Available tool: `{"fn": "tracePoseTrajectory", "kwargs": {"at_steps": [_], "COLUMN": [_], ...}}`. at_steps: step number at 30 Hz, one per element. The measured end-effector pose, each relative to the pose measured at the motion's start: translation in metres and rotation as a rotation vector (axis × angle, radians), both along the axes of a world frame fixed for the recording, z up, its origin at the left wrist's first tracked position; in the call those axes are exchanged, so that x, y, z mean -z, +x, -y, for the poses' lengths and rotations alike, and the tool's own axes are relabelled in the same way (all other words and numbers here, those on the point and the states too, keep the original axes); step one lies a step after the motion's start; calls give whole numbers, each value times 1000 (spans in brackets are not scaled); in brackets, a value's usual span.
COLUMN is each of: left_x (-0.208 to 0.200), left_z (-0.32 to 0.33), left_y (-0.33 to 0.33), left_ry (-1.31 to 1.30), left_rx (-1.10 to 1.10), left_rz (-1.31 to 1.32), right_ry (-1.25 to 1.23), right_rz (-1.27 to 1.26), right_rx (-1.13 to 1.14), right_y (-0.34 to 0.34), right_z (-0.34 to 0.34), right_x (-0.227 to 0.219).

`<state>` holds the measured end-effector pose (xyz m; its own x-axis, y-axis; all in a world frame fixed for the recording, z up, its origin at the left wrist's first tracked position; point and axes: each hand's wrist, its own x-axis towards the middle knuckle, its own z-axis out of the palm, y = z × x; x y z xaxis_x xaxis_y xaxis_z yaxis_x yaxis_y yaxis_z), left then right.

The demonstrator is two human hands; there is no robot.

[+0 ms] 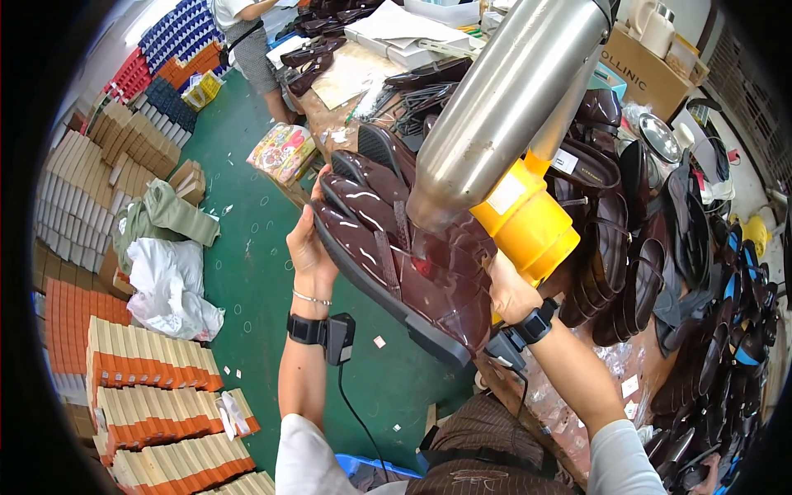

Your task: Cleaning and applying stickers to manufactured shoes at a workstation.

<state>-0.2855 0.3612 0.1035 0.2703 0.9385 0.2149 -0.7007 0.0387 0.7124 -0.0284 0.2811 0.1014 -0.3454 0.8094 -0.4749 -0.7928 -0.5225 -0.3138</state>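
Note:
A glossy dark brown shoe (363, 239) is held between my two hands, its black sole and heel facing the lower left. My left hand (309, 252) grips it at the toe end, fingers passing behind. At the heel end my right hand (513, 290) holds on, its fingers partly hidden by the shoe. Just above the upper hangs the mouth of a large steel tube (487, 115), and a small red spot shows on the leather beneath it. A yellow cylindrical housing (528, 223) joins the tube beside my right hand. More brown shoes (375, 144) lie behind the held one.
Brown shoes (627, 256) crowd the workbench on the right. Papers (404, 33) and a cardboard box (643, 74) stand at the back. On the green floor (247, 272), stacked shoe boxes (148, 355) and a white bag (169, 280) line the left. Another person (247, 49) stands far off.

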Motion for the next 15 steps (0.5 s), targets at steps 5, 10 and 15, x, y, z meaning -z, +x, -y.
{"fn": "tracePoseTrajectory", "kwargs": {"at_steps": [5, 10, 15], "left_x": [-3, -17, -26], "left_z": [-18, -15, 0], "left_y": [1, 5, 8], "left_ry": [-119, -184, -213], "left_rx": [0, 24, 25], "left_rz": [12, 12, -32], "right_ry": [300, 335, 898], "right_rz": [-484, -685, -739], "right_rx": [-132, -145, -218], "right_y": [-1, 0, -4], "right_z": [-8, -4, 14], "right_x": [16, 34, 31]}}
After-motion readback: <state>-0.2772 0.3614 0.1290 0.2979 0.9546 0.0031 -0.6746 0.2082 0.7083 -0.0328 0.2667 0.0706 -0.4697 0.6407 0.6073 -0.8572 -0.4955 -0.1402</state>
